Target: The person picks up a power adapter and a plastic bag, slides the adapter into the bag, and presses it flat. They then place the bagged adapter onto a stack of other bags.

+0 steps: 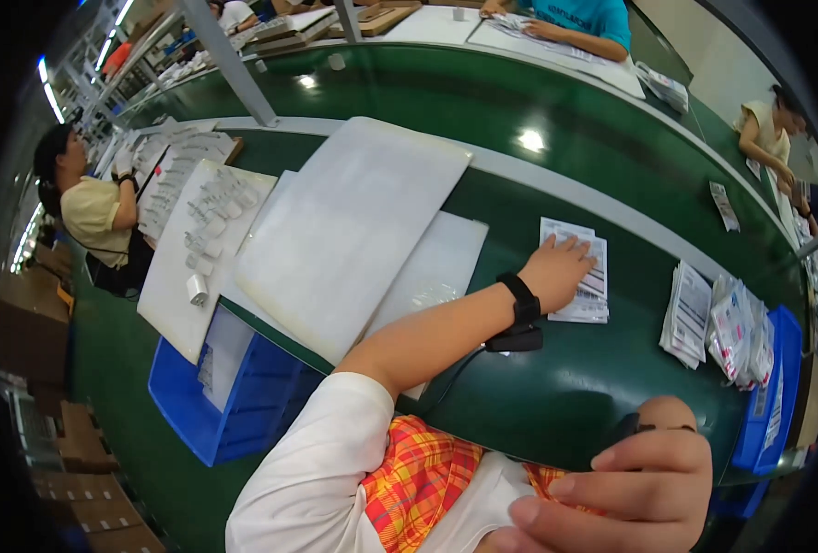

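Observation:
My left arm reaches across the green work surface. My left hand (561,274) lies palm down, fingers spread, over a small stack of printed paper sheets (586,311), covering its left part. A black band (523,302) with a dark box-shaped device (514,341) sits at that wrist. Close to the camera at lower right, my right hand (635,484) is raised with loosely bent fingers apart from each other. Nothing shows in it, though its palm is hidden. Nearest it on the surface are another paper stack (686,315) and several filled clear plastic bags (739,332).
Large white boards (358,221) overlap left of my arm. Small white parts (197,288) stand on a board (171,309) beyond the edge. Blue bins (266,392) (781,396) flank the surface. A metal rail (556,189) runs behind it. Co-workers (95,203) (579,23) sit nearby.

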Tool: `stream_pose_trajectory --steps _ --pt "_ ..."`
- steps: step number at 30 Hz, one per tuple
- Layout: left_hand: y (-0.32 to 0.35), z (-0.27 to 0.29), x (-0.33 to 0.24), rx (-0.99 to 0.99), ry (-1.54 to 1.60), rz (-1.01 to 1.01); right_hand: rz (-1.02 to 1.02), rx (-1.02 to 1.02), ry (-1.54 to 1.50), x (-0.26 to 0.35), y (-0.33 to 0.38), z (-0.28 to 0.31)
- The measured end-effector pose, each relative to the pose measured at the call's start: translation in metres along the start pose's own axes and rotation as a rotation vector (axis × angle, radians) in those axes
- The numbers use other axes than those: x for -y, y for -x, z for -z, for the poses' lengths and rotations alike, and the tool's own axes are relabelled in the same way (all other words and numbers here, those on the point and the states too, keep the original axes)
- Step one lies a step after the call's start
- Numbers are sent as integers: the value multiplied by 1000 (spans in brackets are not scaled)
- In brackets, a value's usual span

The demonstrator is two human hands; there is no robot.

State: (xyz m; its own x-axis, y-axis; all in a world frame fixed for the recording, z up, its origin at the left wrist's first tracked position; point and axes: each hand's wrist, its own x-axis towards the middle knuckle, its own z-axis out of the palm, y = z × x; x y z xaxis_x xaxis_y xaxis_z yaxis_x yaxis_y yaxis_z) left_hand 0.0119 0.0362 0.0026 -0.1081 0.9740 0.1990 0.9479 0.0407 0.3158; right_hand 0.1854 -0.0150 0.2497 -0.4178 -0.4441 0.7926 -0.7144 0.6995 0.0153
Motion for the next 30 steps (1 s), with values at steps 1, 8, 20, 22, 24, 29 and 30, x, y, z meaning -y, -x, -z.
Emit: stream_pose_trajectory --steps 1,8,20,22,24,29,30 --pt "-1 -3 2 -23 16 -1 -42 53 -60 1 -5 6" --pt "7 -2 5 -3 52 9 -145 27 -313 3 -6 -27" --pt "3 -13 13 -80 90 -31 560 7 477 -16 -3 -55" --pt "-6 -13 7 -97 98 -62 510 -71 544 -13 10 -54" --pt "3 -13 19 -86 61 -23 679 -70 514 -22 5 -49" --pt "10 -13 27 -68 40 -15 916 -107 495 -13 32 -38" --pt "9 -12 24 -65 56 -16 790 -134 538 -8 41 -31"
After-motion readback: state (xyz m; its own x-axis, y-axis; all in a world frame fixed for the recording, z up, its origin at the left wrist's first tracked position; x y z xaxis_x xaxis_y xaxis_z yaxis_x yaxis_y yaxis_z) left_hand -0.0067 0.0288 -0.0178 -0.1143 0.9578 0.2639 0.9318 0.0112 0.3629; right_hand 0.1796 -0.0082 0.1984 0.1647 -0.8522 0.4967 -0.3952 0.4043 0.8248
